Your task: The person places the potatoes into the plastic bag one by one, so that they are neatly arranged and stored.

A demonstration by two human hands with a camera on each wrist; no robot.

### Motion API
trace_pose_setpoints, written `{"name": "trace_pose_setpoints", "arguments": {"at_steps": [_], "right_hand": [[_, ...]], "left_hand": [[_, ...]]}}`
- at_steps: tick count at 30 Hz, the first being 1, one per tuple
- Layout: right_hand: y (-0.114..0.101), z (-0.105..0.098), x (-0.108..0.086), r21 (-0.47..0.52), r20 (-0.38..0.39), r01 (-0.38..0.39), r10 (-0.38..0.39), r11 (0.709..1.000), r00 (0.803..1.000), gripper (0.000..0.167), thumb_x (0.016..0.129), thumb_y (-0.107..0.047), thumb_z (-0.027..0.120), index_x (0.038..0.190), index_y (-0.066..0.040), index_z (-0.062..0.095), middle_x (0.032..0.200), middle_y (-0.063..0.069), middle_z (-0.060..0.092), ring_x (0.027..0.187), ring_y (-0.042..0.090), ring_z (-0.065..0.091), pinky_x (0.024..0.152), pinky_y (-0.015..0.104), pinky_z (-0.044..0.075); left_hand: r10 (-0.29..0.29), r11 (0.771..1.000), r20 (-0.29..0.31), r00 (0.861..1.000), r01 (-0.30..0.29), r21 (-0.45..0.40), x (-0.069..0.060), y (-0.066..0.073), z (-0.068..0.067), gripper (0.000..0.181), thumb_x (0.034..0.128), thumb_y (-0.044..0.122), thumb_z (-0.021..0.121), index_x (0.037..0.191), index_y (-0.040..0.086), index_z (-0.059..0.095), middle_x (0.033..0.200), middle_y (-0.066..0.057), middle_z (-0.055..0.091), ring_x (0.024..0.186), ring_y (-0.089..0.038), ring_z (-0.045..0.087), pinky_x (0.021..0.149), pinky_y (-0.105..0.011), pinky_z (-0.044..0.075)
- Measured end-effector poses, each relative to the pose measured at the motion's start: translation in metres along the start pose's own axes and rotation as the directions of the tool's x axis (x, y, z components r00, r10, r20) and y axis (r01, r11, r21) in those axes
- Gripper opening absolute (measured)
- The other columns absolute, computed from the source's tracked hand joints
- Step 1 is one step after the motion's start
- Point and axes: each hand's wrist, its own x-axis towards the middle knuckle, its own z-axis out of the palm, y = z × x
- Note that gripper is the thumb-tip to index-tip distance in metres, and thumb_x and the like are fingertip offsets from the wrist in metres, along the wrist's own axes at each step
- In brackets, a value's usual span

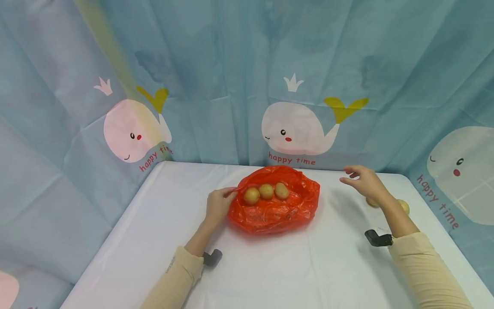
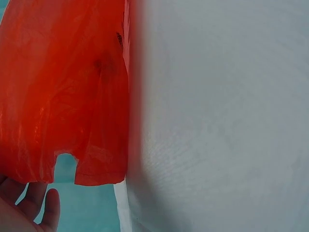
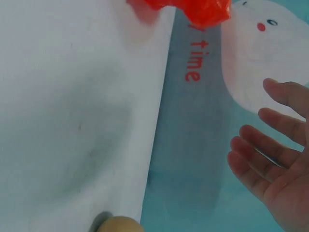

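Our right hand (image 3: 289,188), fingers spread and slightly bent, hangs before the blue curtain (image 3: 193,145) and its pale whale print (image 3: 260,53). Above, we see crumpled red plastic (image 3: 205,10) overlapping the white surface's (image 3: 72,121) edge; below, a round tan thing (image 3: 120,225) is partly in view.

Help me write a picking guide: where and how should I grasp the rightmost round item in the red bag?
Probably cup the rightmost item by its rounded upper sides, coming from above and slightly right: the red bag is open above it, and the neighbouring item sits close on its left.
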Motion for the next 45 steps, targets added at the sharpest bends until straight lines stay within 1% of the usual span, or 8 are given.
{"name": "trace_pose_setpoints", "arguments": {"at_steps": [11,17,23,28,33,38,41,45], "right_hand": [[0.015,-0.009,-0.004,0.0,0.002,-0.032,0.032,0.999,0.999,0.066,0.095,-0.044,0.058,0.136,0.007,0.046,0.132,0.033,0.051,0.118,0.047,0.049,0.095,0.063,0.046],[0.025,-0.013,-0.006,-0.004,-0.003,-0.033,0.033,0.999,0.999,0.064,0.096,-0.043,0.057,0.135,0.007,0.047,0.13,0.033,0.052,0.116,0.047,0.051,0.093,0.062,0.046],[0.037,-0.016,-0.01,0.021,0.033,-0.123,0.122,0.992,0.992,0.07,0.096,-0.05,0.054,0.138,0.005,0.045,0.134,0.032,0.048,0.119,0.047,0.047,0.094,0.063,0.043],[0.05,-0.016,-0.009,0.008,0.029,-0.142,0.141,0.99,0.99,0.068,0.097,-0.049,0.053,0.137,0.005,0.044,0.133,0.033,0.048,0.118,0.048,0.048,0.092,0.062,0.045],[0.059,-0.016,-0.009,0.029,0.05,-0.201,0.199,0.979,0.979,0.073,0.096,-0.053,0.052,0.14,0.005,0.042,0.136,0.033,0.044,0.121,0.049,0.044,0.094,0.063,0.044],[0.066,-0.015,-0.009,0.002,0.032,-0.216,0.215,0.976,0.976,0.07,0.096,-0.049,0.055,0.137,0.007,0.044,0.134,0.035,0.044,0.118,0.051,0.044,0.092,0.062,0.045],[0.069,-0.013,-0.009,0.012,0.032,-0.235,0.235,0.972,0.971,0.07,0.096,-0.048,0.054,0.137,0.007,0.043,0.136,0.036,0.042,0.119,0.052,0.043,0.093,0.065,0.044],[0.071,-0.011,-0.011,0.022,0.029,-0.282,0.282,0.959,0.959,0.069,0.097,-0.045,0.053,0.138,0.009,0.04,0.136,0.038,0.039,0.12,0.054,0.039,0.096,0.069,0.039]], "left_hand": [[-0.004,1.0,-0.003,1.0,0.004,0.0,0.001,-0.001,0.0,0.024,0.0941,0.018,0.064,0.113,0.007,0.073,0.109,-0.01,0.074,0.109,-0.027,0.067,0.094,-0.042,0.055],[-0.005,1.0,-0.002,1.0,0.005,0.0,0.0,0.0,-0.001,0.024,0.0941,0.018,0.064,0.113,0.007,0.073,0.109,-0.01,0.074,0.108,-0.027,0.068,0.093,-0.041,0.056],[0.011,1.0,-0.003,1.0,-0.01,0.007,-0.002,0.0,-0.001,0.023,0.0938,0.016,0.064,0.113,0.006,0.073,0.108,-0.012,0.074,0.108,-0.029,0.068,0.093,-0.042,0.056],[0.002,1.0,-0.007,1.0,-0.002,0.002,-0.002,0.0,-0.001,0.023,0.0939,0.016,0.064,0.113,0.006,0.073,0.109,-0.011,0.074,0.108,-0.028,0.068,0.093,-0.042,0.056],[-0.006,1.0,-0.008,1.0,0.006,-0.003,-0.001,-0.001,0.0,0.024,0.0942,0.018,0.064,0.114,0.007,0.073,0.109,-0.01,0.074,0.109,-0.028,0.068,0.094,-0.042,0.056],[-0.021,1.0,0.006,1.0,0.021,-0.002,-0.001,-0.001,-0.001,0.025,0.0949,0.019,0.063,0.114,0.007,0.072,0.11,-0.01,0.074,0.109,-0.027,0.067,0.094,-0.041,0.056],[-0.019,1.0,-0.006,1.0,0.019,-0.005,-0.001,0.0,-0.002,0.024,0.0946,0.018,0.063,0.114,0.007,0.073,0.11,-0.01,0.074,0.109,-0.027,0.067,0.093,-0.042,0.056],[-0.015,1.0,-0.009,1.0,0.015,-0.01,-0.001,-0.001,-0.001,0.025,0.0946,0.019,0.063,0.114,0.007,0.073,0.109,-0.01,0.074,0.108,-0.027,0.067,0.094,-0.042,0.056]]}}
